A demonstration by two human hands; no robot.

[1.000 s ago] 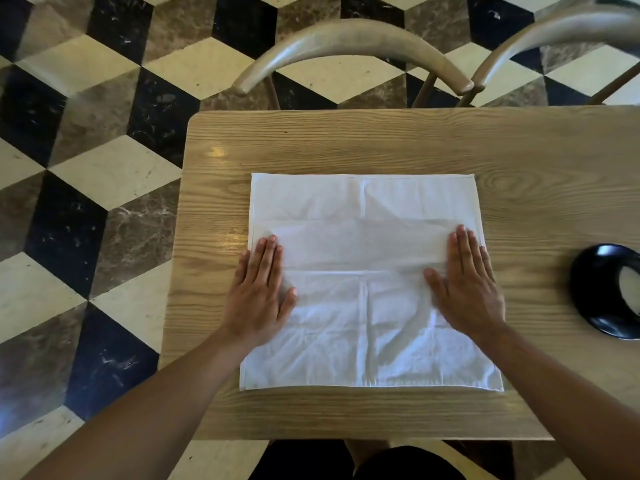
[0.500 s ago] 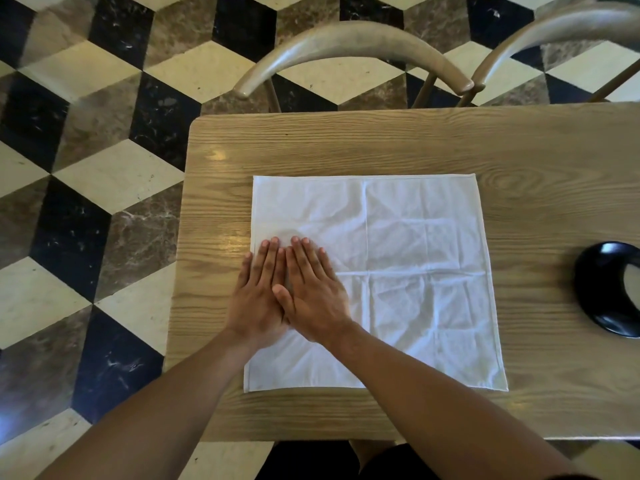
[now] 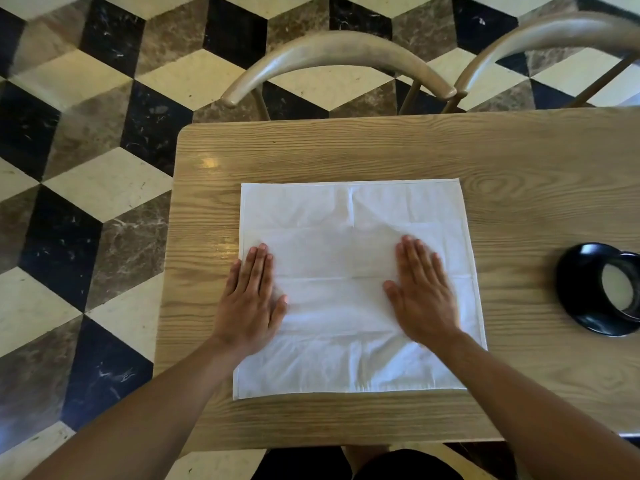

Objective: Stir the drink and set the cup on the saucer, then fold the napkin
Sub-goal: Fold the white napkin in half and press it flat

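Observation:
A white square napkin (image 3: 349, 216) lies spread flat on the wooden table (image 3: 346, 150), creased into quarters. My left hand (image 3: 251, 299) presses flat on its left edge, fingers straight and together. My right hand (image 3: 424, 292) lies flat on the napkin's right half, slightly blurred. Neither hand holds anything. At the right edge of the view sits a black saucer (image 3: 575, 292) with a black cup (image 3: 620, 289) on it, holding a pale drink; the cup is partly cut off by the frame.
Two curved wooden chair backs (image 3: 332, 51) stand behind the table's far edge. A black, cream and brown patterned tile floor (image 3: 86, 168) lies to the left. The table's left edge sits close to my left hand.
My right hand slid from beside my left hand across the napkin to its right half. My left hand stayed at the left edge.

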